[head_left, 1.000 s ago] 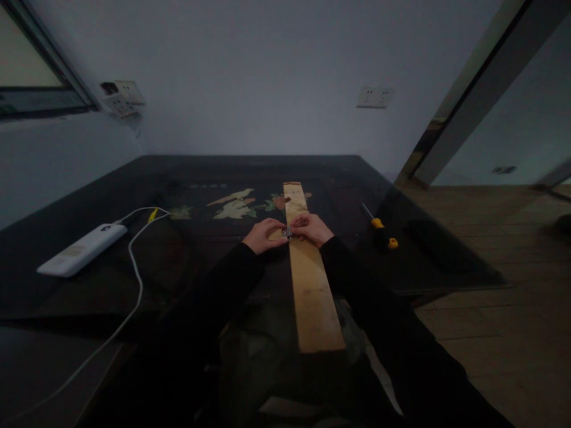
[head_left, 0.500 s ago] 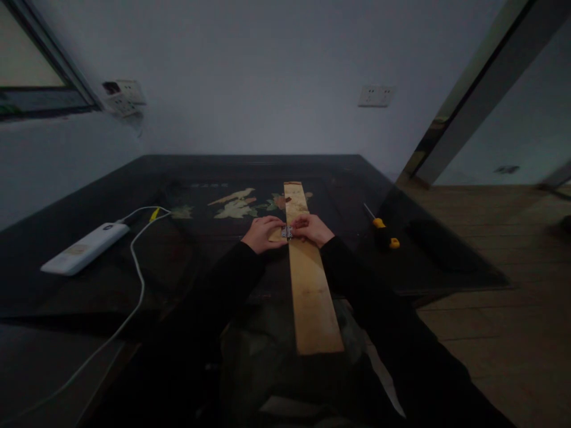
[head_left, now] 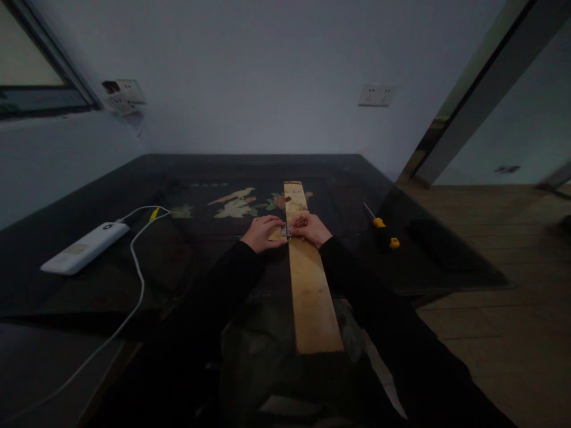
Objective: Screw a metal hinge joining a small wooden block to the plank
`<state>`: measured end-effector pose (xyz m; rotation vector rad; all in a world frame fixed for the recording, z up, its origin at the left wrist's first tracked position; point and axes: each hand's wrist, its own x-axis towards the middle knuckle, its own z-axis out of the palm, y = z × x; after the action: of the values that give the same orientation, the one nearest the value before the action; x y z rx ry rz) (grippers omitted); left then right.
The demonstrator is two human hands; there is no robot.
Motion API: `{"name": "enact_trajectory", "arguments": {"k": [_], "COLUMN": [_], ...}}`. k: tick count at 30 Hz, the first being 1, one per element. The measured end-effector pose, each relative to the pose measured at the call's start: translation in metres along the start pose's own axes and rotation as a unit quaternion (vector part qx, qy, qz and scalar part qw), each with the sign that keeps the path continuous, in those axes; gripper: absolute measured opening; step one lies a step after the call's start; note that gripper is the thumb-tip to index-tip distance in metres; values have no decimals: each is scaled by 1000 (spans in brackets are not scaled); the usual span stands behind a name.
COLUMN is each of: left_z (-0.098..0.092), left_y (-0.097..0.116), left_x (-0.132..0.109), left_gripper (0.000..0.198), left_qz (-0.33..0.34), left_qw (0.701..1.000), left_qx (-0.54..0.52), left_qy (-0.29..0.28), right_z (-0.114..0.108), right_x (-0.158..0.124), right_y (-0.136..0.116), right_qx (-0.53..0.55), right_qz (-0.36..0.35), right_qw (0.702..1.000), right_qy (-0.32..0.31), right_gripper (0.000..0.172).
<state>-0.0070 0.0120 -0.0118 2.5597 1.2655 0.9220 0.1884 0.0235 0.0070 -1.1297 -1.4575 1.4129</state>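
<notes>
A long pale wooden plank (head_left: 312,285) lies lengthwise on the dark table (head_left: 80,285) and sticks out over its near edge towards me. A small metal fitting, perhaps a hinge (head_left: 287,230), sits on the plank's left edge. My left hand (head_left: 263,233) rests beside it with fingers curled, pinching the fitting. My right hand (head_left: 311,229) lies on the plank with its fingertips closed on the same fitting from the right. Both sleeves are black.
A yellow-handled screwdriver (head_left: 380,226) lies right of the plank. A white power bank (head_left: 84,248) with a white cable (head_left: 134,261) sits at the left. The tabletop shows a painted bird-and-leaf picture (head_left: 236,205). Wooden floor lies to the right; wall sockets are behind.
Almost nothing has moved. Both hands stay on the metal fitting, with only slight finger shifts.
</notes>
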Motion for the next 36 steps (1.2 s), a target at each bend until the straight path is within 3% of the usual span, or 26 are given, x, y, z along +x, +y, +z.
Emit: {"name": "enact_trajectory", "arguments": {"k": [7,16,29,36], "left_z": [0,3,0,-4], "left_y": [0,-2,3,2], "left_x": [1,-1,0,1], "left_gripper": [43,47,53,52], "left_qz": [-4,-11,-16,-22], "left_qw": [1000,1000,998,999], "left_qx": [-23,13,36,21], "left_qy": [13,-19,-44,-24], "right_z": [1,2,-2,1], "right_x": [0,1,10,13], "right_y": [1,0,-10,-6], "right_qx": [13,-30,-30,53], "right_qz": [-17,-13,47,35], "right_qw": [1000,999,998,997], "right_qy": [8,-10,-43,-32], "right_gripper": [23,20,26,27]}}
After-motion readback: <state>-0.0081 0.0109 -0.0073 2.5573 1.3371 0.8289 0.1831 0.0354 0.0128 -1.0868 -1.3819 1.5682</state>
